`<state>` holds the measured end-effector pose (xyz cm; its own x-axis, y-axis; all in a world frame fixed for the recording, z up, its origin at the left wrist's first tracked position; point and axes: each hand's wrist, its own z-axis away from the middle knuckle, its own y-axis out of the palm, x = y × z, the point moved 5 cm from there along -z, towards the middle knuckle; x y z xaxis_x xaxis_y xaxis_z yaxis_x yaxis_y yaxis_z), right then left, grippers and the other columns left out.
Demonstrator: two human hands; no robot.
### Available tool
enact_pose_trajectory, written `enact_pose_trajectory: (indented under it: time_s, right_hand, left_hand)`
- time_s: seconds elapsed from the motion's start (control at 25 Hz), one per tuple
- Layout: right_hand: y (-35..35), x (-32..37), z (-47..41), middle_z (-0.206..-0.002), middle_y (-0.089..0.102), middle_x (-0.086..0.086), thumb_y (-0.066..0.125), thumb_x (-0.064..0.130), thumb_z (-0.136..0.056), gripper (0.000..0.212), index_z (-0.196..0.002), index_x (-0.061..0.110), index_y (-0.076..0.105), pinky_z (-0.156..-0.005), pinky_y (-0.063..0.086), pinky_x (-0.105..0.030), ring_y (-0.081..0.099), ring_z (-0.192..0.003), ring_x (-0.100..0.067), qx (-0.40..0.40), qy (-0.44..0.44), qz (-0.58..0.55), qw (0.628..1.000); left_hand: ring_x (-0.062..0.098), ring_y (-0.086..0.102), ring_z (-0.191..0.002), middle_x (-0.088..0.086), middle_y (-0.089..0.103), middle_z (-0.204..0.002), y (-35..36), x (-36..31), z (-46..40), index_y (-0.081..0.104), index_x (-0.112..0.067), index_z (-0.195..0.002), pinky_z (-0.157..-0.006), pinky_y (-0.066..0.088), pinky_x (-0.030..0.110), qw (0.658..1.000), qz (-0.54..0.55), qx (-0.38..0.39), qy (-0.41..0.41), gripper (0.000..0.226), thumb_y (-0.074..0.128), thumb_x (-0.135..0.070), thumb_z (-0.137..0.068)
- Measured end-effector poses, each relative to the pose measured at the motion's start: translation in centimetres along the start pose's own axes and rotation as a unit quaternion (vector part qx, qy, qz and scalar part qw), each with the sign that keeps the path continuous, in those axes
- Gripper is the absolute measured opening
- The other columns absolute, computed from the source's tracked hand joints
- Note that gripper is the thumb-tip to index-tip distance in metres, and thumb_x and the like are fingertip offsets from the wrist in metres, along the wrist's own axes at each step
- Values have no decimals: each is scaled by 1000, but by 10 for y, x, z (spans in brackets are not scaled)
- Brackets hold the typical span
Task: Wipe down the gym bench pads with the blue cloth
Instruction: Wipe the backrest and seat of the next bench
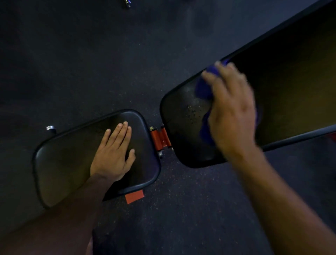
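The black seat pad (pixel 69 160) lies at the lower left. My left hand (pixel 113 154) rests flat on it with straight fingers. The long black back pad (pixel 291 87) runs from the centre up to the right corner. My right hand (pixel 231 107) presses the blue cloth (pixel 204 89) onto the lower end of the back pad, fingers spread over the cloth. Blue folds show to the left of my fingers and under my palm. Small droplets speckle the pad (pixel 191 109) just left of the cloth.
An orange-red hinge bracket (pixel 161 137) joins the two pads. A red tape patch (pixel 134 196) marks the dark speckled rubber floor below the seat pad. A chrome knob (pixel 50 128) sticks out beyond the seat pad's far edge. A small dark object (pixel 127 2) lies at the top.
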<state>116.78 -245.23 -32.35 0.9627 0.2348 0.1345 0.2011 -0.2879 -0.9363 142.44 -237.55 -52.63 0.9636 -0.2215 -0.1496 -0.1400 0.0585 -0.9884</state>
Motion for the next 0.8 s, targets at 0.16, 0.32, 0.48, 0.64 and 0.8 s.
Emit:
enact_pose_trajectory:
  time_s: [0.16, 0.32, 0.48, 0.64, 0.8]
  right_hand:
    - [42, -41, -34, -160, 29, -13, 53, 24, -95, 57, -149, 22, 36, -118, 9, -65, 14, -150, -39, 119, 28, 167, 978]
    - [86, -16, -21, -159, 28, -17, 51, 21, -91, 59, -148, 19, 38, -116, 9, -68, 11, -149, -45, 102, 24, 195, 975]
    - [147, 57, 7, -158, 29, -19, 37, 22, -93, 52, -144, 16, 46, -117, 6, -66, 11, -149, -45, 190, -66, 145, 969]
    - [174, 90, 24, -159, 29, -15, 41, 18, -101, 46, -147, 17, 42, -123, 10, -49, 18, -150, -34, 305, -101, 61, 945]
    - [96, 68, -27, -155, 38, -12, 51, 3, -90, 57, -145, 18, 48, -116, 31, -45, 35, -144, -33, 111, -40, -50, 992]
  left_hand:
    - [26, 22, -155, 14, 26, -167, -1, 1, 0, 33, -1, -157, -127, 12, 47, 1000, 3, 4, -4, 71, 30, -42, -99]
    - [27, 22, -155, 15, 26, -166, -1, -1, -3, 33, -1, -156, -127, 13, 48, 1000, 6, 5, -1, 72, 34, -38, -94]
    - [27, 24, -155, 15, 27, -167, 0, -1, -3, 34, -1, -156, -126, 14, 48, 1000, 1, 4, -2, 74, 35, -37, -92]
    - [26, 23, -155, 15, 26, -167, 1, -1, -3, 33, -1, -156, -126, 16, 49, 1000, -11, 7, 0, 74, 36, -38, -92]
    - [26, 22, -155, 14, 24, -167, 3, 2, -1, 31, -1, -157, -126, 15, 49, 1000, -2, 11, 0, 73, 35, -39, -94]
